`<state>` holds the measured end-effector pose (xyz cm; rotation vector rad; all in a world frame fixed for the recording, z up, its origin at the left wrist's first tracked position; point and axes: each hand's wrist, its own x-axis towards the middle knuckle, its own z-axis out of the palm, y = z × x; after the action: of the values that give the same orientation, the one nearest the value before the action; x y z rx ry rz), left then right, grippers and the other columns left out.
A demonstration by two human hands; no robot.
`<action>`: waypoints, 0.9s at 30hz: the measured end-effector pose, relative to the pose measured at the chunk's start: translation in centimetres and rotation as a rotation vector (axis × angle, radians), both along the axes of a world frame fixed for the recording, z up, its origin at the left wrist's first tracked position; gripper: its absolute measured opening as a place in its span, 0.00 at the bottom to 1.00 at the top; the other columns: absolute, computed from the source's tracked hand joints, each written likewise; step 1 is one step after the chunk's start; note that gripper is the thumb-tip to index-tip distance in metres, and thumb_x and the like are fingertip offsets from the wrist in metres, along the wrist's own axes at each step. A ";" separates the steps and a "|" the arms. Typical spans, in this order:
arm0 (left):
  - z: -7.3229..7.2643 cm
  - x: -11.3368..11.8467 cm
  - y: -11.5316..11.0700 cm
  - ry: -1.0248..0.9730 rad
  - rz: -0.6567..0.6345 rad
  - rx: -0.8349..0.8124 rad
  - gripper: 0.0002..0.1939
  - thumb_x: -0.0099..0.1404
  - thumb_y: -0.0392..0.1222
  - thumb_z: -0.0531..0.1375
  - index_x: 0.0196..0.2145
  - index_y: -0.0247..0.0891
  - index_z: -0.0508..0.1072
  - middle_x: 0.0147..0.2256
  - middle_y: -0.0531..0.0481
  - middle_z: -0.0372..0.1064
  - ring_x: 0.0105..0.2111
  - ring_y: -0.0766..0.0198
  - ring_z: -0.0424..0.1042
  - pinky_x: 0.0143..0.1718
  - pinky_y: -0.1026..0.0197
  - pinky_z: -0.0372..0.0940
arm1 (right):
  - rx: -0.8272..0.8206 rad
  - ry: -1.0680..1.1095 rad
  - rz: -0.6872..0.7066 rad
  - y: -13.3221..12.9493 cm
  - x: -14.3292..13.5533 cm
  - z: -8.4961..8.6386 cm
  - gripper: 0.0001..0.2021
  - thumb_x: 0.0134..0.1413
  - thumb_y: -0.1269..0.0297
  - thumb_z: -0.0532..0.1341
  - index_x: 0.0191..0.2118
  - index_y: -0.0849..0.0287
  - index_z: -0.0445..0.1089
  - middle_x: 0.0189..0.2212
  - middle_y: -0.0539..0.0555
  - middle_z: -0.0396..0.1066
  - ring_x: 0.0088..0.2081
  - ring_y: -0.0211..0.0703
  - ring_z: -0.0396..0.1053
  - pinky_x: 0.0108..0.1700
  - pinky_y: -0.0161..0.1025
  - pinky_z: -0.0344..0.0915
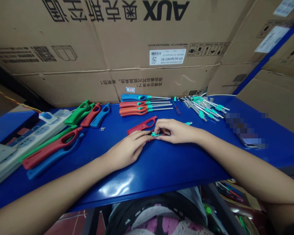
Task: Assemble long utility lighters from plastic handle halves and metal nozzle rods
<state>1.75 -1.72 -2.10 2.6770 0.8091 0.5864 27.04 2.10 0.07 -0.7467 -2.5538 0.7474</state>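
In the head view, my left hand (131, 147) grips a red lighter handle half-shell (151, 139) low over the blue table, its fingers pressed together along it. My right hand (175, 131) meets it from the right, thumb and fingers pinched at a teal trigger piece (155, 133) in that shell. Fingers cover most of both parts. Just behind my hands lies another red half-shell (142, 125) with a finger loop. A teal tip of a lighter rod (188, 123) shows beyond my right hand.
Lighters (134, 111) with metal rods lie in a row at the back. Right of them are a purple-handled screwdriver (177, 111) and a pile of metal rods (205, 107). Coloured half-shells (52, 148), small pins (102, 129) and a power strip (41, 130) are left; cardboard (107, 42) stands behind.
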 end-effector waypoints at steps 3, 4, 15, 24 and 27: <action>0.0 -0.1 0.0 0.024 0.014 0.010 0.20 0.74 0.32 0.49 0.60 0.40 0.67 0.60 0.40 0.66 0.61 0.54 0.66 0.60 0.45 0.65 | -0.010 0.000 0.026 -0.1 0.0 0.3 0.04 0.58 0.72 0.62 0.39 0.59 0.70 0.36 0.51 0.67 0.30 0.34 0.61 0.33 0.33 0.61; -0.1 -0.1 -0.1 0.030 0.018 0.015 0.20 0.74 0.32 0.49 0.60 0.40 0.67 0.60 0.40 0.66 0.61 0.54 0.66 0.60 0.45 0.66 | -0.011 -0.001 0.032 -0.2 0.0 0.4 0.04 0.57 0.73 0.62 0.39 0.59 0.70 0.36 0.51 0.66 0.31 0.34 0.62 0.33 0.33 0.61; -0.5 -0.2 0.0 0.032 0.030 0.033 0.23 0.72 0.30 0.50 0.62 0.42 0.66 0.60 0.40 0.65 0.61 0.53 0.65 0.60 0.45 0.65 | 0.040 -0.097 -0.022 0.5 1.7 1.2 0.10 0.53 0.75 0.60 0.41 0.58 0.71 0.37 0.52 0.71 0.32 0.37 0.65 0.34 0.35 0.63; -0.3 -0.1 -0.1 0.053 0.027 0.040 0.26 0.70 0.28 0.50 0.63 0.42 0.66 0.61 0.40 0.65 0.62 0.52 0.65 0.60 0.44 0.66 | 0.069 -0.136 -0.021 0.8 2.2 1.6 0.10 0.53 0.75 0.60 0.40 0.58 0.73 0.36 0.52 0.71 0.31 0.37 0.65 0.34 0.35 0.63; -0.3 -0.1 -0.3 0.009 0.037 0.046 0.24 0.71 0.29 0.50 0.61 0.41 0.68 0.60 0.40 0.66 0.60 0.53 0.67 0.59 0.45 0.67 | 0.091 -0.148 -0.043 0.9 2.6 1.8 0.12 0.52 0.75 0.59 0.42 0.58 0.72 0.37 0.52 0.72 0.32 0.38 0.66 0.34 0.36 0.64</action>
<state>1.66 -1.99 -2.41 2.7132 0.8594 0.6095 29.65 3.03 1.83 -0.8531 -2.6740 0.5776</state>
